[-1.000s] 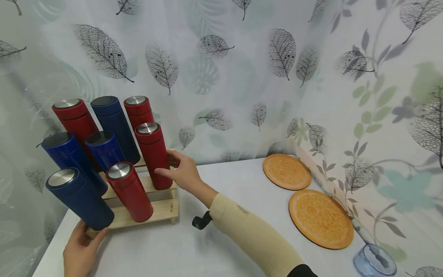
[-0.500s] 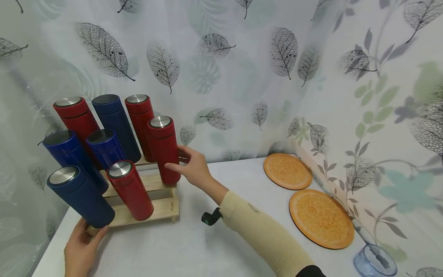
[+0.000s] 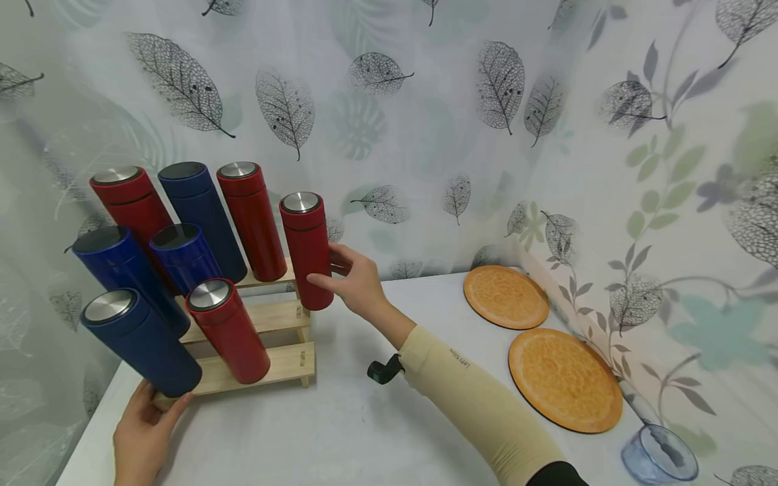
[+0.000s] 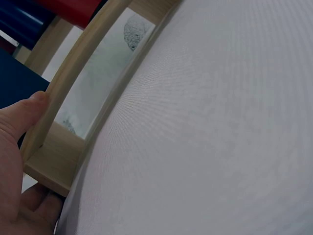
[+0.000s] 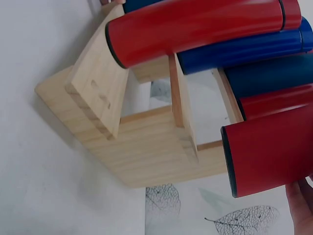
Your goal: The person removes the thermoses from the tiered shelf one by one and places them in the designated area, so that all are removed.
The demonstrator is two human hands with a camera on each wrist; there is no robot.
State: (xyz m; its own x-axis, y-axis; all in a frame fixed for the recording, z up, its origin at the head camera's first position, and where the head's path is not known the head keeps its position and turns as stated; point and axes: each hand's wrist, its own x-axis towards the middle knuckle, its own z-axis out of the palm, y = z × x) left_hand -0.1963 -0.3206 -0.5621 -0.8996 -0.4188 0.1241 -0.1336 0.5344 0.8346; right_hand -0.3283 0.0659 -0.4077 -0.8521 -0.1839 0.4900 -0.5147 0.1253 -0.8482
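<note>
In the head view my right hand (image 3: 358, 280) grips a red thermos bottle (image 3: 308, 253) with a silver lid. The bottle is upright, just off the right end of a wooden tiered rack (image 3: 279, 364); the right wrist view shows its dark base (image 5: 229, 161) apart from the steps. My left hand (image 3: 142, 428) holds the rack's front left corner, its thumb on the front edge in the left wrist view. Beside that hand a dark blue bottle (image 3: 142, 344) stands on the lowest step, with a red bottle (image 3: 227, 334) to its right. Several more red and blue bottles fill the upper steps.
Two round cork-coloured mats (image 3: 565, 381) lie at the right of the white table (image 3: 292, 439). A clear bluish glass bowl (image 3: 659, 455) stands near the right edge. Leaf-patterned curtains (image 3: 389, 135) hang behind and along both sides.
My right hand has lifted the red bottle from the right end of the middle step and carried it right and away. The left hand stays at the rack's corner.
</note>
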